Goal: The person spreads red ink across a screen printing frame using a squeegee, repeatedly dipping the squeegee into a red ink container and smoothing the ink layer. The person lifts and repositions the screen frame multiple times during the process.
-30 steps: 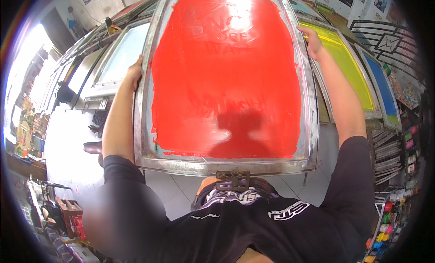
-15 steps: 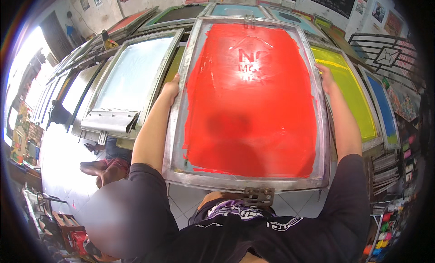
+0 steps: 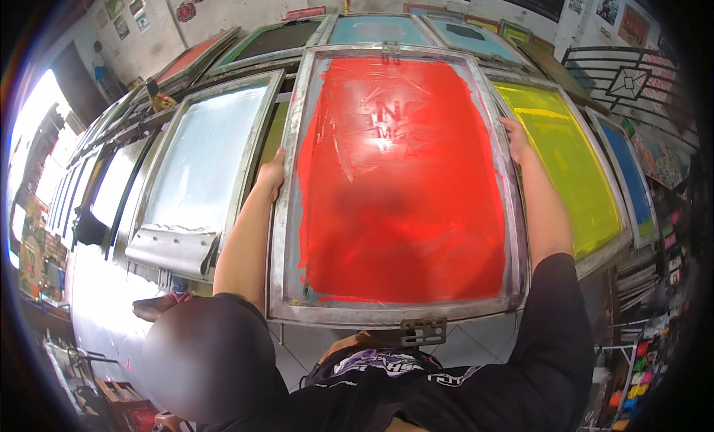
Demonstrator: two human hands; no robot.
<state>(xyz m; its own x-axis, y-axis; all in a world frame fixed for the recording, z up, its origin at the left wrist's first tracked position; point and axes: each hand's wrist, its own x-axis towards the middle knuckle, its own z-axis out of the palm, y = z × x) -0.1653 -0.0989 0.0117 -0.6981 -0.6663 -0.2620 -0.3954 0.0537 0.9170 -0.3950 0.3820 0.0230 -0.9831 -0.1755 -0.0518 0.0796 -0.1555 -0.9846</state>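
Note:
A large metal screen-printing frame (image 3: 472, 311) is tilted in front of me, its mesh coated in red ink (image 3: 394, 231) with faint lettering near the top. My left hand (image 3: 272, 173) grips the frame's left side, fingers curled round it. My right hand (image 3: 516, 140) holds the right side higher up. A hinge bracket (image 3: 424, 331) sticks out from the lower edge, close to my torso. Just left stands a pale-blue screen (image 3: 201, 157) with a metal flap at its bottom, and just right a yellow screen (image 3: 567, 164).
Further screens, teal (image 3: 379, 30), black (image 3: 268, 39) and blue (image 3: 626, 172), surround me on racks. A black metal grille (image 3: 632, 81) is at back right. A person's leg and foot (image 3: 155, 307) show low at left. Small colourful containers (image 3: 638, 372) line the right edge.
The red screen and my hands sit lower in the picture than a second ago. The screen's whole top edge and the screens behind it have come into view.

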